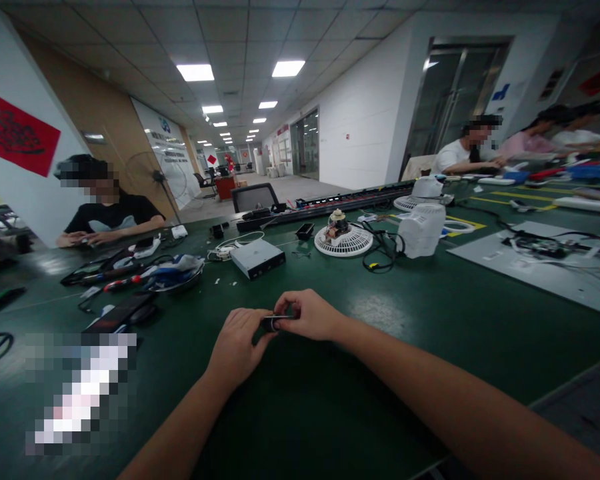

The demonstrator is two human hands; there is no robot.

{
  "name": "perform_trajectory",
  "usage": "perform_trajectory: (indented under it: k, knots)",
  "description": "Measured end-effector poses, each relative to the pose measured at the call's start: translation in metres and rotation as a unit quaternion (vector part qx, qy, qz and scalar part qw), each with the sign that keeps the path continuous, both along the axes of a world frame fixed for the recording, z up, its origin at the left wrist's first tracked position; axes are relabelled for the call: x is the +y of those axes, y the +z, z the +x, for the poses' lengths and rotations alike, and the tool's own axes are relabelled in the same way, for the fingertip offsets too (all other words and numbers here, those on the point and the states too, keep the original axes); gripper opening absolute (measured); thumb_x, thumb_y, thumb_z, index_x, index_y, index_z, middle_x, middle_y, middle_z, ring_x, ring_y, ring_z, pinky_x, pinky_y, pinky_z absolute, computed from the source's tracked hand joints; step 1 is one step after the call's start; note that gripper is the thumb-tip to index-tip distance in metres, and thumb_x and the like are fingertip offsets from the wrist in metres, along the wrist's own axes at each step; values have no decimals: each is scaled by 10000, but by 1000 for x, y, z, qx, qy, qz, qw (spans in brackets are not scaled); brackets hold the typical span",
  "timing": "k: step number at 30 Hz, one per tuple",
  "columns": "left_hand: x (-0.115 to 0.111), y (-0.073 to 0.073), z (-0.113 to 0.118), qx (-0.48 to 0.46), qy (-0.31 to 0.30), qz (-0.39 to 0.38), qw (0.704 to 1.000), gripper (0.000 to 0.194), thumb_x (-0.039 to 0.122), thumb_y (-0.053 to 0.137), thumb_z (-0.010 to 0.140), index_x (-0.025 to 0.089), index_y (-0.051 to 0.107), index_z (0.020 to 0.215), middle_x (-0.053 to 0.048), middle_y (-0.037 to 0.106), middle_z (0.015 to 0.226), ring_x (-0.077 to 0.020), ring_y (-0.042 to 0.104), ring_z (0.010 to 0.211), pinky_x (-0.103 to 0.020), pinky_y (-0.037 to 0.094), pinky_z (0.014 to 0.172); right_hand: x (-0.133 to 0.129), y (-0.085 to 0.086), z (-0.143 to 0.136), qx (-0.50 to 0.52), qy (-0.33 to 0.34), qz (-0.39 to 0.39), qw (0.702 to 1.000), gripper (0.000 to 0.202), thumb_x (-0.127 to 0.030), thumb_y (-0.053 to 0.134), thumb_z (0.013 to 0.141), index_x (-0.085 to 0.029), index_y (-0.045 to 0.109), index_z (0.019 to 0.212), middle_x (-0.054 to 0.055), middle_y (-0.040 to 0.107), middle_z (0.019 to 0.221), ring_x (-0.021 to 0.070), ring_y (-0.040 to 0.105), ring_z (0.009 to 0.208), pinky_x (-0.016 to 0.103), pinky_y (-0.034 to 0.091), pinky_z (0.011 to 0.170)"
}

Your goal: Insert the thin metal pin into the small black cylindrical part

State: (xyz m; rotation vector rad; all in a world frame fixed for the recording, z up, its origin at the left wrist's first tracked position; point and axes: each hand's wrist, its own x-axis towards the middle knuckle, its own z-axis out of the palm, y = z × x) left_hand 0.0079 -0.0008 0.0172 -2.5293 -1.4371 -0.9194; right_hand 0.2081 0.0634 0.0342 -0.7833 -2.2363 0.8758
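It's an office workshop (note the mesh chair (253, 199)): device parts (339, 233) litter a green bench (410, 300).

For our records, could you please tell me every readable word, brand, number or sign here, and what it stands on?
No text is legible.
Red poster: black brushed characters, too blurred.
White wall sign: lettering below a logo, too small.
Silver-and-black box: pale front marks, too small.
Blue wall mark: too blurred.
Held black item: no lettering visible.
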Motion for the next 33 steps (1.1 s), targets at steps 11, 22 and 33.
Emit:
perform_trajectory:
  k: [11,22,33]
  knots:
    - [3,-4,0,-19,26,-17,999,257,252,640,834,209,618,1087,-73,691,1062,-260,622,1014,-443,476,911,2,-7,-7,20,-13,-41,999,142,-256,685,774,-159,647,869,16,683,809,123,616,705,227,457,611]
    - [5,-3,-2,-93,160,-45,982,216,289,648,790,211,644,991,-46,713,957,-232,668,859,-391,529,775,7,8,10,-100,-100,158,977,142,-170,596,786,-191,677,900,27,690,874,142,595,731,263,427,662]
    - [4,-1,-1,-68,165,-50,983,210,280,652,782,215,648,982,-43,702,964,-237,649,857,-388,513,755,7,6,10,-121,-55,200,971,160,-179,596,816,-197,709,927,33,680,890,161,607,807,277,440,725]
